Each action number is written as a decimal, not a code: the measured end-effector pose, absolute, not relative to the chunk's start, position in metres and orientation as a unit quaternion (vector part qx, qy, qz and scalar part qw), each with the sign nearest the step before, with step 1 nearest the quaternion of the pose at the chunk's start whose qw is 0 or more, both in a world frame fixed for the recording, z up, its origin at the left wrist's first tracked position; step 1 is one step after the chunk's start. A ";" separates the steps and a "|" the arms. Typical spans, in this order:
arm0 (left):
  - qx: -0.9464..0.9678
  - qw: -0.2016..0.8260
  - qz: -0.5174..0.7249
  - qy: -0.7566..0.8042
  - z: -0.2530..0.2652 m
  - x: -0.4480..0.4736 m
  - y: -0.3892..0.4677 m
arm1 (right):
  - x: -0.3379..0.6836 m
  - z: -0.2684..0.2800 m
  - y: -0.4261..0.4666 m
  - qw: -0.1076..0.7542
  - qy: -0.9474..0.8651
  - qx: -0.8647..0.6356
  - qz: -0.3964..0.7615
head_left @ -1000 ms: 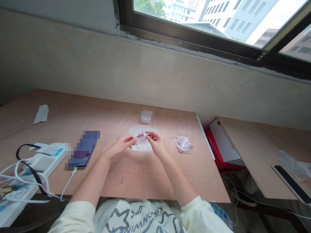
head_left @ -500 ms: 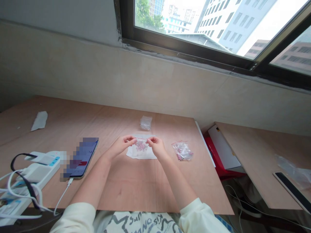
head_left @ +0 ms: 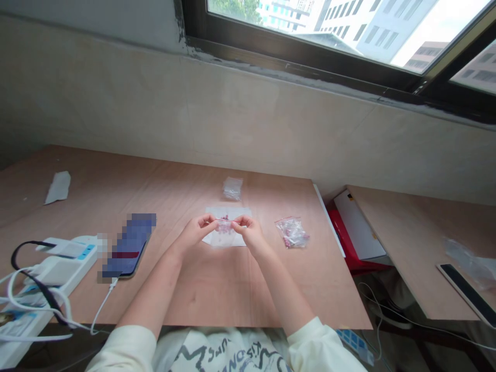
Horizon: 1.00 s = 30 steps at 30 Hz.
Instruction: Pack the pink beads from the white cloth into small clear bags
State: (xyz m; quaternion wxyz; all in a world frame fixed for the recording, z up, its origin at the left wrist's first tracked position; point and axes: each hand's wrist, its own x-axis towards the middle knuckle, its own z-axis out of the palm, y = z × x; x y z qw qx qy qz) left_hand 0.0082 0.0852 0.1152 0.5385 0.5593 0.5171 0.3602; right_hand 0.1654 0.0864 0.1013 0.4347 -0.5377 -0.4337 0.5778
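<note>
While the hands held the same pinch half a second ago, the view has since tipped, and a few dark red beads (head_left: 225, 217) now show past the top edge of the small clear bag (head_left: 225, 228); in the earlier frame all the pinkish specks appeared below that edge. The bag is between the two hands, above a white sheet (head_left: 212, 211) on the surface (head_left: 209, 289). The left hand (head_left: 196, 231) and the right hand (head_left: 251, 232) each have thumb and fingers closed together, gripping opposite ends of the bag's thin reddish strip, which runs nearly straight between them. More pink specks show through the film (whether they lie inside it or on the sheet beneath, I cannot tell).

The film is thin, glossy and see-through; the sheet is matt, pale and roughly rectangular. Just to the right lies a crinkled clear packet (head_left: 292, 232), red along its top, with pink beads gathered at its lower left. Beyond the sheet sits a squarish clear plastic bundle (head_left: 233, 188), creased and shiny. The wooden surface has a smooth, reddish-brown grain, and at left a flat, dark-screened phone (head_left: 129, 245) rests near a white plastic power strip (head_left: 79, 268).
</note>
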 end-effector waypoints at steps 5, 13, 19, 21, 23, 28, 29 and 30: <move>0.571 0.570 0.346 0.478 0.124 0.013 0.087 | 0.165 0.112 0.088 0.441 -0.429 -0.537 0.577; 0.582 0.553 0.351 0.482 0.120 0.013 0.096 | 0.153 0.120 0.094 0.425 -0.395 -0.485 0.654; 0.557 0.584 0.351 0.475 0.110 0.019 0.093 | 0.153 0.114 0.096 0.424 -0.389 -0.500 0.647; 0.543 0.594 0.349 0.479 0.109 0.022 0.091 | 0.155 0.114 0.096 0.424 -0.386 -0.503 0.646; 0.533 0.601 0.348 0.483 0.110 0.024 0.089 | 0.157 0.113 0.095 0.423 -0.381 -0.509 0.646; 0.536 0.612 0.344 0.469 0.112 0.023 0.089 | 0.163 0.104 0.092 0.415 -0.368 -0.495 0.668; 0.536 0.611 0.342 0.471 0.112 0.022 0.090 | 0.164 0.102 0.092 0.422 -0.368 -0.491 0.668; 0.536 0.609 0.340 0.475 0.111 0.021 0.092 | 0.165 0.100 0.093 0.431 -0.367 -0.488 0.665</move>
